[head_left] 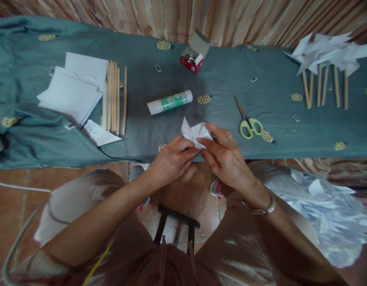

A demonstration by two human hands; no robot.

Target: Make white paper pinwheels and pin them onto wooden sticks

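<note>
A folded white paper shape (195, 132) with pointed flaps rests at the near edge of the teal cloth-covered table (231, 75). My left hand (171, 161) pinches its lower left side with fingers closed. My right hand (226, 155), a metal bangle on its wrist, grips the right side with thumb and fingers pressed on the paper. The two hands meet at the paper's middle.
A glue stick (170, 102) lies behind the paper, green-handled scissors (248, 121) to the right. White paper sheets (73, 89) and wooden sticks (113, 97) lie left. An open red box of clips (193, 53) stands at the back. Finished paper shapes on sticks (324, 63) lie far right. Paper scraps (329, 214) lie below right.
</note>
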